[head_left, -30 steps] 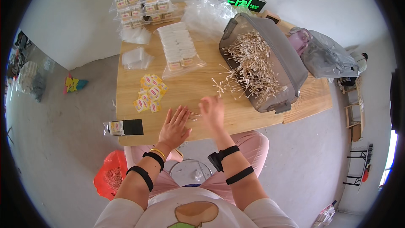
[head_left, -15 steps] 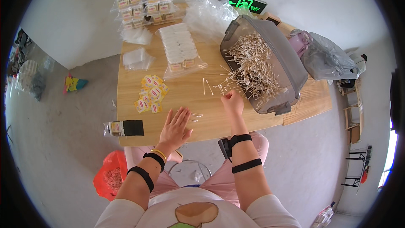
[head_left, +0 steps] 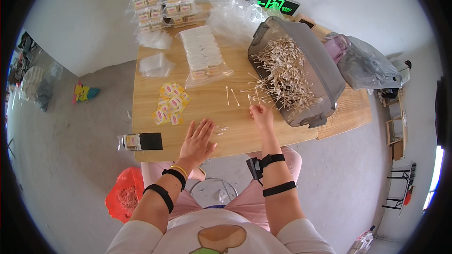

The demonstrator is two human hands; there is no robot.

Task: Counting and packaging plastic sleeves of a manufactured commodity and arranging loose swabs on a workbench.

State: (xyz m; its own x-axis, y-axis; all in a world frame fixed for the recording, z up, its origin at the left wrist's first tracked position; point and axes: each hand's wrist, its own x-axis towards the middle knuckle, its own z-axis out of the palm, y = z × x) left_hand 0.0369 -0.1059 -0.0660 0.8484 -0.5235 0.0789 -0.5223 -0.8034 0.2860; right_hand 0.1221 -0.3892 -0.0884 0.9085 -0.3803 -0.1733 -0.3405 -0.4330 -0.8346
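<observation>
My left hand [head_left: 197,142] lies flat on the wooden table [head_left: 188,108], fingers stretched out, with a few cotton swabs [head_left: 221,127] poking from under its fingertips. My right hand [head_left: 262,114] is closed in a pinch on a cotton swab [head_left: 250,99], whose white tip shows above the fingers; whether more swabs are in the grip I cannot tell. Two single swabs [head_left: 234,98] lie just left of it. Beyond it a grey plastic bin [head_left: 325,77] rests tipped on its side, its heap of swabs [head_left: 285,75] spilling onto the table.
Yellow-and-white cards [head_left: 172,104] lie left of centre. Clear bags [head_left: 157,65] and a long bag of packed swabs [head_left: 203,54] sit behind them. Bagged swab packs [head_left: 179,7] are stacked far left. A black-backed pack [head_left: 142,141] lies at the left edge, above a red bag [head_left: 123,195].
My right hand has drawn slightly toward me from the loose swabs near the bin, with a swab in its fingers. My left hand has stayed flat on the table.
</observation>
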